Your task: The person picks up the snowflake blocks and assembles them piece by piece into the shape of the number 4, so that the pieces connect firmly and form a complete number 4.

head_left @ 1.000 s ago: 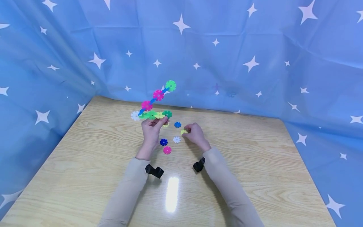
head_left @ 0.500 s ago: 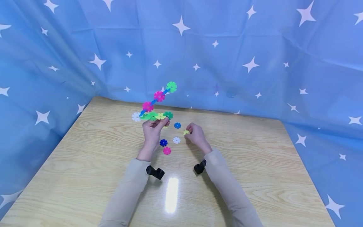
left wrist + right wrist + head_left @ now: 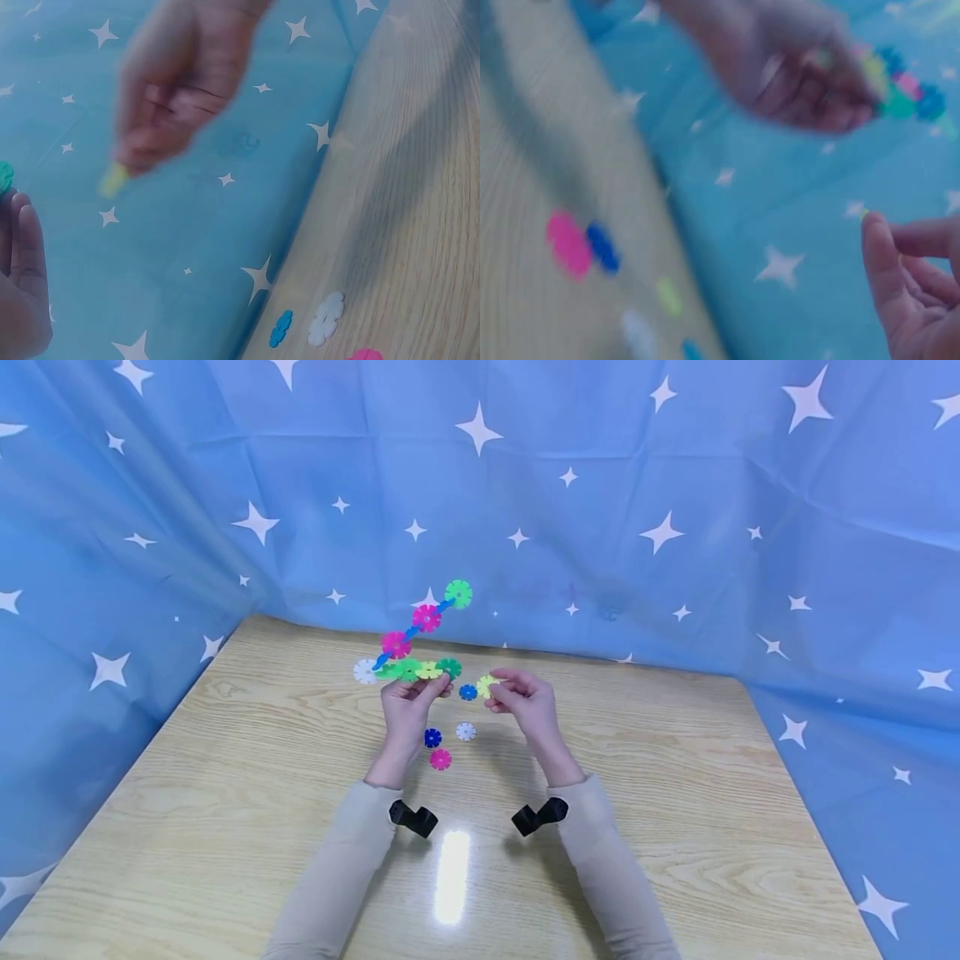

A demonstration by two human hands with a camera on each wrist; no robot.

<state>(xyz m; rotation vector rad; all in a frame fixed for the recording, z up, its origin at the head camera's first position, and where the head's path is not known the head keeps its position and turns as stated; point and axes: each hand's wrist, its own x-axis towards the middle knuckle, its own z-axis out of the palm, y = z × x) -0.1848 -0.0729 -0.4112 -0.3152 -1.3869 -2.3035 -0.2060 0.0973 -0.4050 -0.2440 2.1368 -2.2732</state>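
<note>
My left hand pinches a chain of slotted plastic discs near its dark green end disc. Green and yellow discs run left from there to a white disc. A second row of pink and blue discs slants up to a light green disc. My right hand holds a yellow disc between thumb and fingers, raised above the table, a short gap right of the chain. In the left wrist view the right hand and its yellow disc are blurred.
Loose discs lie on the wooden table: light blue, white, dark blue and pink. The right wrist view also shows a yellow one. A blue star-patterned curtain hangs behind the table.
My right hand has lifted the yellow disc off the tabletop and brought it up towards the chain. The left hand and chain have shifted only slightly right and down.
</note>
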